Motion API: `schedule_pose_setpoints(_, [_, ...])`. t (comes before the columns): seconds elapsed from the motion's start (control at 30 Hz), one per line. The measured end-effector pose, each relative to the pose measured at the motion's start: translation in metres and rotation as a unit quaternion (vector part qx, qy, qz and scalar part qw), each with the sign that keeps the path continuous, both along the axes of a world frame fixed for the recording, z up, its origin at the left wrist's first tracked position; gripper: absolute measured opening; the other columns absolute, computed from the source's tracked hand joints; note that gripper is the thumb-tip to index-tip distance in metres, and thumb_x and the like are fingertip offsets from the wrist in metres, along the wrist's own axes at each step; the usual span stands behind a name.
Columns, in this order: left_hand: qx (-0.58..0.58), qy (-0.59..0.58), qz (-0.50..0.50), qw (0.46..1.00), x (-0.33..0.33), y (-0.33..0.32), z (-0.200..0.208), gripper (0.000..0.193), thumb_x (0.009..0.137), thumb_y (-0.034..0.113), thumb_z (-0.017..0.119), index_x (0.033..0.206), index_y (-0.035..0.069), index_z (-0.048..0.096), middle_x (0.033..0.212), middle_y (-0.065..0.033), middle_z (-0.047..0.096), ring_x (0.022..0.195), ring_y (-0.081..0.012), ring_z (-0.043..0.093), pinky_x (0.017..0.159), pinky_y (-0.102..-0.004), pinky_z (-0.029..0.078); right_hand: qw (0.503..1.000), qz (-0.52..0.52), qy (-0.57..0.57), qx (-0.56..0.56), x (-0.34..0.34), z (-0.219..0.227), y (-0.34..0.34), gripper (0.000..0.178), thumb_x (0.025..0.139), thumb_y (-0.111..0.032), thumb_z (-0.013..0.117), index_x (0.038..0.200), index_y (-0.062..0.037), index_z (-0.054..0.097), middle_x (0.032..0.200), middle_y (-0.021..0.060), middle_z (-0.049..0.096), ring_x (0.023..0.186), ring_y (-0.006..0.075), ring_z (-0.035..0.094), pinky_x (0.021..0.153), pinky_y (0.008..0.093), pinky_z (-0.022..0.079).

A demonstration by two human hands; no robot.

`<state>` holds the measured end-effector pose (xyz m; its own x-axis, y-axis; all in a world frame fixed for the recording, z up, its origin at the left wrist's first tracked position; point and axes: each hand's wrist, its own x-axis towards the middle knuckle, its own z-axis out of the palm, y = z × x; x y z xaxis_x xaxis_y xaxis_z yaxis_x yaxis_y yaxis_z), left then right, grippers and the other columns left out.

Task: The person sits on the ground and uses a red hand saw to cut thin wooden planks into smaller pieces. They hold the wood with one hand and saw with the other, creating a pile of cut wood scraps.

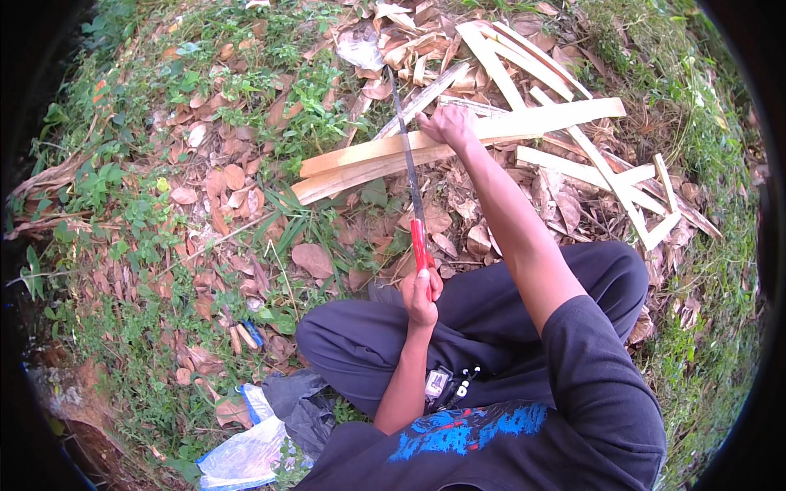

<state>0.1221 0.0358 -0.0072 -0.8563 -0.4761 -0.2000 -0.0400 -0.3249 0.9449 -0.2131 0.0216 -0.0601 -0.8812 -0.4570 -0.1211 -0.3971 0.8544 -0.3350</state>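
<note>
My left hand (421, 296) is wrapped round the red handle of a hand saw (413, 184). The long, thin, dark blade points away from me and lies across a pale wooden strip (557, 119). Just right of the blade, my right hand (449, 127) grips that strip from above, its far fingers partly hidden. A second wooden strip (352, 175) lies along the near side of the held one, their left ends close together. Whether the blade has cut into the wood I cannot tell.
More wooden strips (602, 164) lie crossed to the right, and curled peelings (426, 45) are heaped at the far side. Clear plastic (360, 47) sits near the saw tip. Left of my folded legs are small tools (246, 335) and plastic bags (246, 454) on leafy grass.
</note>
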Motion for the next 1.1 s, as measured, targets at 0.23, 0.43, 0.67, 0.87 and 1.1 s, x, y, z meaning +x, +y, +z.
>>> schedule_pose_setpoints(0.23, [-0.001, 0.006, -0.002, 1.000, 0.000, 0.000, -0.001, 0.040, 0.095, 0.033, 0.040, 0.067, 0.005, 0.043, 0.055, -0.0046, 0.040, 0.047, -0.0120, 0.037, 0.046, -0.0267, 0.028, 0.999, 0.011, -0.032, 0.010, 0.002, 0.007, 0.000, 0.068, 0.090, -0.059, 0.032, 0.098, -0.0028, 0.070, 0.098, 0.0231, 0.068, 0.095, 0.0338, 0.066, 0.086, 0.0454, 0.047])
schedule_pose_setpoints(0.43, [0.000, 0.008, 0.001, 1.000, -0.001, 0.001, 0.000, 0.040, 0.095, 0.032, 0.040, 0.067, 0.005, 0.043, 0.054, -0.0047, 0.040, 0.047, -0.0119, 0.037, 0.047, -0.0267, 0.028, 0.998, 0.014, -0.059, 0.025, 0.000, 0.013, 0.001, 0.070, 0.091, -0.058, 0.030, 0.103, -0.0019, 0.070, 0.103, 0.0245, 0.067, 0.099, 0.0338, 0.065, 0.088, 0.0458, 0.046])
schedule_pose_setpoints(0.67, [-0.003, 0.007, 0.001, 1.000, -0.001, 0.001, 0.002, 0.039, 0.095, 0.031, 0.040, 0.067, 0.005, 0.042, 0.054, -0.0047, 0.040, 0.046, -0.0118, 0.036, 0.046, -0.0268, 0.028, 0.997, 0.013, -0.067, 0.028, 0.002, 0.018, 0.002, 0.070, 0.090, -0.059, 0.030, 0.103, -0.0023, 0.070, 0.104, 0.0251, 0.067, 0.098, 0.0335, 0.066, 0.086, 0.0444, 0.048])
schedule_pose_setpoints(0.87, [0.001, 0.008, 0.000, 1.000, -0.001, 0.000, 0.001, 0.039, 0.095, 0.030, 0.039, 0.067, 0.004, 0.042, 0.055, -0.0047, 0.040, 0.046, -0.0117, 0.036, 0.046, -0.0268, 0.028, 0.999, 0.012, -0.047, 0.020, 0.001, 0.015, 0.002, 0.071, 0.090, -0.059, 0.030, 0.099, -0.0021, 0.071, 0.099, 0.0238, 0.068, 0.094, 0.0332, 0.067, 0.083, 0.0441, 0.050])
schedule_pose_setpoints(1.1, [-0.004, 0.007, 0.003, 1.000, 0.000, 0.001, 0.000, 0.039, 0.095, 0.031, 0.040, 0.067, 0.005, 0.043, 0.055, -0.0047, 0.040, 0.046, -0.0117, 0.036, 0.045, -0.0268, 0.027, 0.999, 0.009, -0.036, 0.016, 0.003, 0.016, 0.002, 0.070, 0.090, -0.059, 0.030, 0.096, -0.0021, 0.071, 0.096, 0.0234, 0.068, 0.092, 0.0329, 0.068, 0.082, 0.0439, 0.050])
